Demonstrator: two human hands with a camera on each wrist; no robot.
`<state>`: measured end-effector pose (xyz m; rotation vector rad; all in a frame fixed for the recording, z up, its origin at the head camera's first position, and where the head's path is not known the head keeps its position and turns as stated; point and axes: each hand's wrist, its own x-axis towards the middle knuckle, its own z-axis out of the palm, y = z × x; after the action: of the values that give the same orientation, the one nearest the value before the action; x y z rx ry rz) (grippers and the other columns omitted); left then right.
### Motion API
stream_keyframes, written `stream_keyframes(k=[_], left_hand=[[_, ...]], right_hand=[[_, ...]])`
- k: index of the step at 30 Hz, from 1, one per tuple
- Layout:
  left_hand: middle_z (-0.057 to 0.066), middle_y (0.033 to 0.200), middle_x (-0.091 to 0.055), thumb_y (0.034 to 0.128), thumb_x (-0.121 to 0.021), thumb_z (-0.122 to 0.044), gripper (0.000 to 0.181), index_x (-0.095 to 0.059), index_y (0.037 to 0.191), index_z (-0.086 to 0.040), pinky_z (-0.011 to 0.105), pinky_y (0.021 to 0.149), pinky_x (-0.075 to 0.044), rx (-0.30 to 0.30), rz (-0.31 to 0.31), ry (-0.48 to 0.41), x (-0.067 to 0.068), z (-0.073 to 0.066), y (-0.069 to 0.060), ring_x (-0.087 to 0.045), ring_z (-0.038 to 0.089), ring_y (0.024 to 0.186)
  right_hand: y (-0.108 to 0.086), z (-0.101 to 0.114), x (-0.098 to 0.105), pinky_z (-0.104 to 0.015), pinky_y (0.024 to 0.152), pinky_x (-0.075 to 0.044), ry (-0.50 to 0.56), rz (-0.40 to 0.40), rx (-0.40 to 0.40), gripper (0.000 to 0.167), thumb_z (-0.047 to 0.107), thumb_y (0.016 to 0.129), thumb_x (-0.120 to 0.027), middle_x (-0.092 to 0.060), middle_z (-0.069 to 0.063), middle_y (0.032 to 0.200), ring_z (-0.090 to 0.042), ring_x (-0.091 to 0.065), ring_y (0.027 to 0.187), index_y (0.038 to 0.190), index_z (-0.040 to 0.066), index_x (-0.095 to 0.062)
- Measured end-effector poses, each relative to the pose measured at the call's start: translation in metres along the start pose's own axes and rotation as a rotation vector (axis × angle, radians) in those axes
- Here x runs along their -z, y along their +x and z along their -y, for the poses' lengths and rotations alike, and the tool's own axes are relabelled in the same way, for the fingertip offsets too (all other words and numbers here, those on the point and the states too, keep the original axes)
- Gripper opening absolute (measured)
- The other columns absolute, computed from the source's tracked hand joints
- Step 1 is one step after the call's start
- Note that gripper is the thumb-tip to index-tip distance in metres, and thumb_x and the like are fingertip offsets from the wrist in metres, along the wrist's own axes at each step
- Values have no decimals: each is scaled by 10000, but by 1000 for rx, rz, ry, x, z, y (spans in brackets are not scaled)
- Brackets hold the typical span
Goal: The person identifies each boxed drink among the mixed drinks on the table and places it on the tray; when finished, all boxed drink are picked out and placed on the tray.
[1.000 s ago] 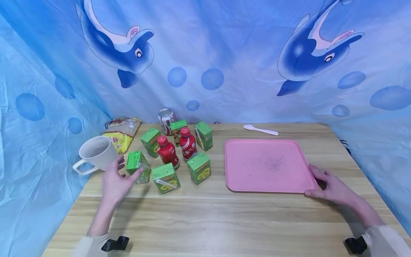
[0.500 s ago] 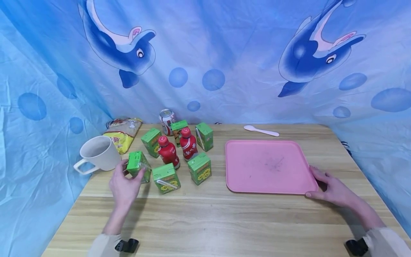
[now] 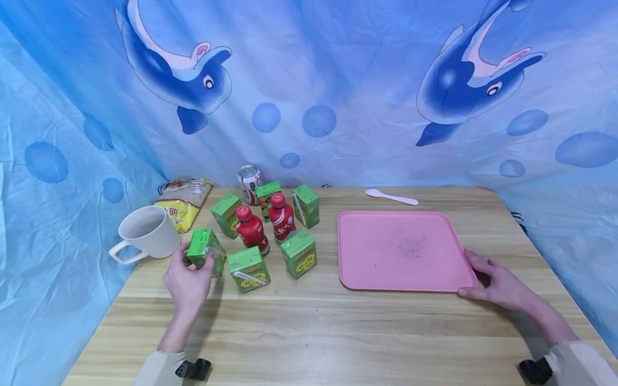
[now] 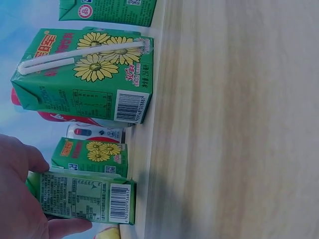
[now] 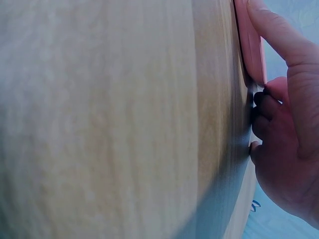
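Green rectangular paperboard drink carton sits between thumb and fingers of the left hand, clamped on its sides. Squeeze lightly to prevent denting; the right hand pinches the pink rectangular plastic tray at one corner.

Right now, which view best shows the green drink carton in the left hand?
Left wrist: the green drink carton is close, its barcode facing the camera. The head view shows its top and partly covered sides; the right wrist view, none of it.
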<state>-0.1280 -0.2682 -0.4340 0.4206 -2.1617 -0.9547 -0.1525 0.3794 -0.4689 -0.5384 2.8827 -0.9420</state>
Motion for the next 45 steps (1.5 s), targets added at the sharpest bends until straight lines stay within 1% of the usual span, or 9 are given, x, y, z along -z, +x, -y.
stream_keyframes(k=[5,11,14,18,20,22,25,40,45], left_hand=[[306,974,-677,786,-789,-33,479,-615,1215,91,440,748,-448,-14,-38,-11,0,1,0,-638,418,794],[308,990,-676,792,-780,-21,476,-617,1223,99,349,721,-439,10,-39,-16,3,2,0,-645,409,822],[323,992,-672,793,-776,-5,465,-619,1217,106,402,778,-460,3,-42,-19,6,1,2,-648,432,835],[349,992,-661,786,-772,20,461,-617,1209,118,507,886,-439,-8,-38,-37,9,-1,5,-642,472,855],[345,1010,-661,798,-768,19,464,-609,1223,114,377,892,-480,2,-19,-34,11,-3,6,-645,460,880],[336,1037,-658,815,-759,16,464,-600,1241,108,163,789,-490,22,5,-34,13,-5,8,-643,439,914],[317,1070,-654,837,-744,6,460,-591,1261,97,-24,652,-379,46,35,-31,15,-8,11,-638,403,953],[319,1104,-646,850,-723,36,470,-564,1288,98,14,661,-403,16,64,-64,30,-23,23,-628,372,971],[318,1087,-661,839,-718,56,469,-576,1285,90,8,656,-389,-32,41,-51,38,-33,33,-641,375,960]], right_hand=[[1,-1,1,-672,1142,-69,7,7,-9,996,343,796,-847,-300,-381,1498,-626,-263,1326,1486,-131,-306],[2,-2,-1,-509,1204,-13,-10,-12,24,974,317,792,-853,-328,-384,1480,-617,-305,1310,1479,-128,-325],[2,-1,-1,-476,1209,-5,-11,-15,21,972,316,789,-855,-331,-382,1480,-616,-306,1309,1478,-126,-331],[2,-1,0,-596,1179,-41,0,0,-2,987,335,794,-850,-308,-382,1493,-622,-272,1326,1484,-125,-318],[1,0,1,-662,1147,-66,7,11,-15,998,348,798,-846,-293,-377,1504,-624,-250,1334,1493,-119,-304],[1,1,2,-706,1117,-88,11,20,-22,1008,354,803,-841,-279,-373,1514,-628,-231,1340,1504,-110,-285],[1,2,2,-735,1088,-120,12,23,-26,1012,357,806,-838,-272,-371,1518,-631,-222,1340,1509,-105,-276],[1,2,1,-756,1063,-147,4,33,-54,1025,377,798,-837,-263,-375,1519,-631,-210,1345,1509,-104,-277],[1,1,1,-741,1083,-125,5,25,-39,1018,372,797,-839,-277,-370,1516,-629,-223,1342,1503,-111,-287]])
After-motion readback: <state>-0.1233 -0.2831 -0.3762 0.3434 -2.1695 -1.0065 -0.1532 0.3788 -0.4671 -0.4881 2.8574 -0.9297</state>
